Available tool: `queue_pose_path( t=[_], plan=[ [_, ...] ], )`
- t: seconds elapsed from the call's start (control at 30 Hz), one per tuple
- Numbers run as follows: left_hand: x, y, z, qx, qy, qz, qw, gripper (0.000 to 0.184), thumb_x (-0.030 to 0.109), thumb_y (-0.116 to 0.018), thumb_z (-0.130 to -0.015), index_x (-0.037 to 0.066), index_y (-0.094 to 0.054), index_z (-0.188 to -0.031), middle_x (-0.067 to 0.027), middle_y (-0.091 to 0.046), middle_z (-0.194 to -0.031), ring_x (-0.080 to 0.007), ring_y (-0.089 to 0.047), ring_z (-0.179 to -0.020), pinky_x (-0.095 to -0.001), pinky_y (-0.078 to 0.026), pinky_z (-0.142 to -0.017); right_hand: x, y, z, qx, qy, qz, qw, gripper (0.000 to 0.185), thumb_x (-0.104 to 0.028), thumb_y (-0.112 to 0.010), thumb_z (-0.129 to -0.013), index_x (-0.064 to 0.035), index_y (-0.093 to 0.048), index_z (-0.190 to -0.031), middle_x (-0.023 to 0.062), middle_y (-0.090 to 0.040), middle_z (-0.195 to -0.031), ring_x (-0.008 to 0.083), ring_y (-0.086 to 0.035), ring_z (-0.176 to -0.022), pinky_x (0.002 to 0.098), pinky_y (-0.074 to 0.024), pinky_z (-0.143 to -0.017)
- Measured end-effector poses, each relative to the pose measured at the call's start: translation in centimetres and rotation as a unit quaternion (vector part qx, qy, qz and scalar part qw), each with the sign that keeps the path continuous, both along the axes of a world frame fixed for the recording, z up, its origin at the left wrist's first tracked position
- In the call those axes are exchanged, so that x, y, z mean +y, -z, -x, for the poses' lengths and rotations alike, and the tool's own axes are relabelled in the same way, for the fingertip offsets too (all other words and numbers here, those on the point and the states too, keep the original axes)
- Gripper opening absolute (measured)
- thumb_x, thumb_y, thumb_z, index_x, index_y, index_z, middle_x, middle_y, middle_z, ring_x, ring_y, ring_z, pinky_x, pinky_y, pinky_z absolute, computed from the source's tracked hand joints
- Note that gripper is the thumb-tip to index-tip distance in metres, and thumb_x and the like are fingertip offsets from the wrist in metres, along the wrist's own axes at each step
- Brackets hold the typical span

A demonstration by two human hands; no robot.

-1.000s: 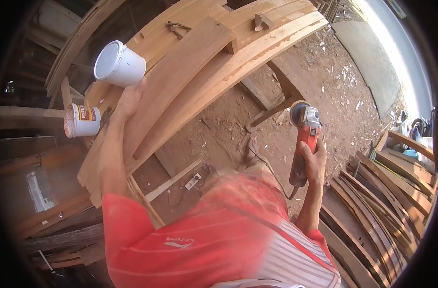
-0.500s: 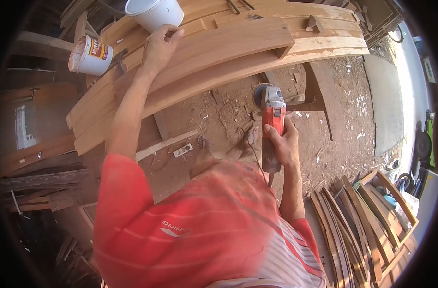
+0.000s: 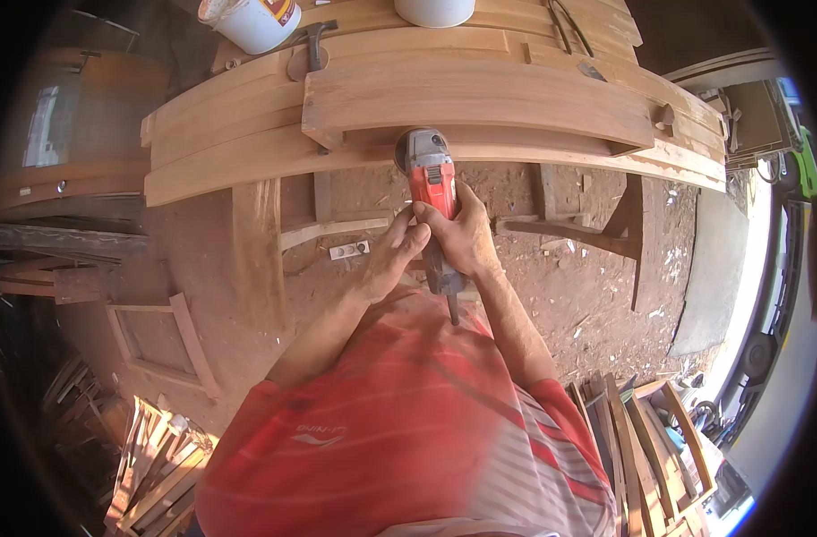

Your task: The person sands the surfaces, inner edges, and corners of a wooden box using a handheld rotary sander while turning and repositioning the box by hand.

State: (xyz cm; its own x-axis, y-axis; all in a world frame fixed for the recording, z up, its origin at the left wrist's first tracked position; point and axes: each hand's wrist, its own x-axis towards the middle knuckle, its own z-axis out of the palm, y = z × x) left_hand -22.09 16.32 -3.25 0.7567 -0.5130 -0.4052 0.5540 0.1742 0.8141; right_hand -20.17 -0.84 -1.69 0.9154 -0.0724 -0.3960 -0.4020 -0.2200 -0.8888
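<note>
My right hand (image 3: 468, 234) is wrapped around the red body of an angle grinder (image 3: 435, 183), thumb across the top. From the other side my left hand (image 3: 392, 255) closes against the same body, its thumb beside the right one; some of its fingers are hidden. The grinder's grey head points away from me, and its disc shows only in part on the left. That head is at the near edge of a long, shallow wooden box piece (image 3: 480, 94), which lies on wooden planks (image 3: 220, 174). Whether the disc touches the wood, I cannot tell.
A hammer (image 3: 316, 54) lies left of the box piece, behind which stand a labelled bucket (image 3: 269, 31) and a white bucket (image 3: 435, 11). A power strip (image 3: 349, 250) is on the dirt floor. Wood scraps (image 3: 162, 474) and wooden frames (image 3: 645, 447) flank me below.
My left hand has come down from the white bucket to the grinder. The grinder has moved up to the box piece's near edge. My view has turned to face the bench squarely.
</note>
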Motion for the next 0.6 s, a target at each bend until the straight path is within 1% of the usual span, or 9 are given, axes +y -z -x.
queue_pose_path(
  t=[0.03,0.1,0.13,0.2,0.23,0.27,0.3,0.43,0.6],
  plan=[
    [0.5,0.1,0.0,0.0,-0.003,0.003,1.0,0.087,0.06,-0.059,-0.105,-0.002,-0.031,-0.16,-0.0138,-0.047,-0.151,-0.0239,-0.046,-0.141,-0.0404,-0.038,-0.118,1.4,0.4,-0.4,0.0,-0.003,0.003,1.0,0.06,-0.036,-0.081,-0.086,0.0053,-0.063,-0.125,0.0225,-0.074,-0.11,0.0325,-0.073,-0.104,0.0437,-0.0561,-0.092],
    [1.2,0.6,-0.5,-0.028,-0.073,0.008,0.997,0.083,0.057,-0.062,-0.104,-0.002,-0.035,-0.155,-0.0124,-0.05,-0.142,-0.0225,-0.049,-0.135,-0.0388,-0.039,-0.116,3.5,1.2,-1.2,-0.006,-0.002,0.004,1.0,0.063,-0.039,-0.082,-0.085,0.0061,-0.063,-0.125,0.0233,-0.074,-0.11,0.0336,-0.073,-0.104,0.0443,-0.0564,-0.092],
    [1.7,0.8,-0.9,-0.029,-0.075,0.013,0.997,0.083,0.057,-0.062,-0.104,-0.002,-0.035,-0.155,-0.0124,-0.05,-0.142,-0.0225,-0.049,-0.135,-0.0388,-0.039,-0.116,4.2,1.0,-1.5,-0.015,-0.007,-0.004,1.0,0.067,-0.042,-0.082,-0.084,0.0066,-0.062,-0.125,0.0248,-0.074,-0.11,0.0362,-0.073,-0.104,0.0452,-0.0566,-0.091],
    [3.0,0.6,-1.6,-0.045,-0.077,-0.067,0.994,0.079,0.052,-0.068,-0.102,-0.003,-0.038,-0.151,-0.0138,-0.051,-0.14,-0.0228,-0.05,-0.134,-0.0391,-0.039,-0.115,5.6,0.4,-1.9,-0.011,-0.014,0.02,1.0,0.068,-0.043,-0.082,-0.084,0.0068,-0.061,-0.125,0.0255,-0.073,-0.109,0.0375,-0.073,-0.104,0.0457,-0.0567,-0.091],
    [3.3,0.3,-1.9,-0.047,-0.08,-0.062,0.994,0.079,0.052,-0.068,-0.102,-0.003,-0.038,-0.151,-0.0138,-0.051,-0.14,-0.0228,-0.05,-0.134,-0.0391,-0.039,-0.115,6.2,0.2,-2.1,-0.006,-0.02,0.039,0.999,0.069,-0.045,-0.082,-0.084,0.0069,-0.061,-0.124,0.0263,-0.073,-0.109,0.0387,-0.073,-0.104,0.0462,-0.0568,-0.09],
    [3.5,-0.2,-2.3,-0.035,-0.102,-0.054,0.993,0.078,0.049,-0.069,-0.101,-0.003,-0.039,-0.15,-0.0141,-0.052,-0.139,-0.0229,-0.05,-0.134,-0.039,-0.039,-0.115,6.8,0.4,-2.2,-0.01,-0.019,0.043,0.999,0.07,-0.047,-0.082,-0.083,0.0069,-0.06,-0.122,0.0272,-0.073,-0.107,0.0406,-0.073,-0.103,0.0472,-0.0568,-0.089],
    [3.7,-0.7,-2.6,-0.023,-0.124,-0.047,0.991,0.077,0.047,-0.071,-0.1,-0.003,-0.04,-0.149,-0.0145,-0.052,-0.138,-0.023,-0.05,-0.133,-0.039,-0.04,-0.115,7.2,0.4,-2.4,-0.012,-0.022,0.048,0.999,0.07,-0.047,-0.082,-0.083,0.0069,-0.06,-0.122,0.0272,-0.073,-0.107,0.0406,-0.073,-0.103,0.0472,-0.0568,-0.089],
    [5.0,0.5,-3.1,-0.015,-0.133,-0.05,0.99,0.074,0.044,-0.071,-0.099,-0.003,-0.041,-0.147,-0.0145,-0.053,-0.138,-0.0233,-0.05,-0.133,-0.0392,-0.04,-0.115,8.4,0.4,-2.8,-0.019,-0.032,0.048,0.998,0.068,-0.048,-0.08,-0.085,0.0067,-0.06,-0.12,0.0268,-0.074,-0.105,0.0411,-0.074,-0.101,0.048,-0.0568,-0.088],
    [5.8,1.2,-3.7,-0.028,-0.104,-0.057,0.993,0.069,0.041,-0.068,-0.099,-0.003,-0.042,-0.146,-0.0149,-0.053,-0.138,-0.0232,-0.051,-0.132,-0.0391,-0.039,-0.116,9.0,0.4,-2.8,-0.032,-0.009,0.046,0.998,0.066,-0.047,-0.079,-0.087,0.0051,-0.06,-0.123,0.0273,-0.073,-0.106,0.0425,-0.073,-0.102,0.0481,-0.0567,-0.087]
  ],
)
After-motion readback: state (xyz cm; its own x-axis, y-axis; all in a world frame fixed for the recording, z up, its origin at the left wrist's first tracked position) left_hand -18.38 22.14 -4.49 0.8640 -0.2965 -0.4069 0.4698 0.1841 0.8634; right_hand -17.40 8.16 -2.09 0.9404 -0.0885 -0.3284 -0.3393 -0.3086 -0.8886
